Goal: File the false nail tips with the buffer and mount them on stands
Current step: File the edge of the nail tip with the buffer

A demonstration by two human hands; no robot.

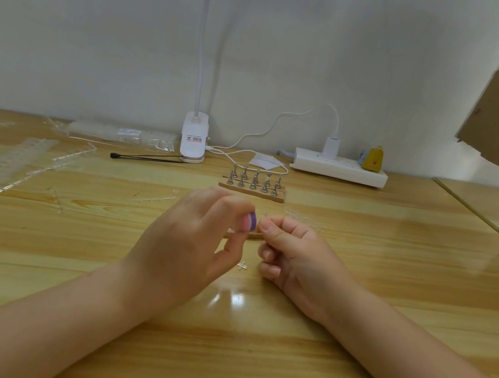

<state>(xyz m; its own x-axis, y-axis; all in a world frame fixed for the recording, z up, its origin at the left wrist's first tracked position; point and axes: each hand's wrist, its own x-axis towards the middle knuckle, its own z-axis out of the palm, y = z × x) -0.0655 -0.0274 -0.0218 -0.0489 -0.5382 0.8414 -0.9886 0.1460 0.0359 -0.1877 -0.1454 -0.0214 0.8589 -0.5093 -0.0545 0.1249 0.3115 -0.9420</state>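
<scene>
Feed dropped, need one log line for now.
left hand: holds buffer | right hand: pinches nail tip, barely visible | stands: behind hands

No text can be read with certainty. The white lamp clamp point(194, 137) at the back of the table point(359, 273) bears a small label point(193, 139) printed with dark and reddish marks, too small to make out. The clear plastic bag point(121, 135) lying to its left carries a pale sticker with faint print, likewise illegible. No brand, number or sign can be made out elsewhere.
</scene>
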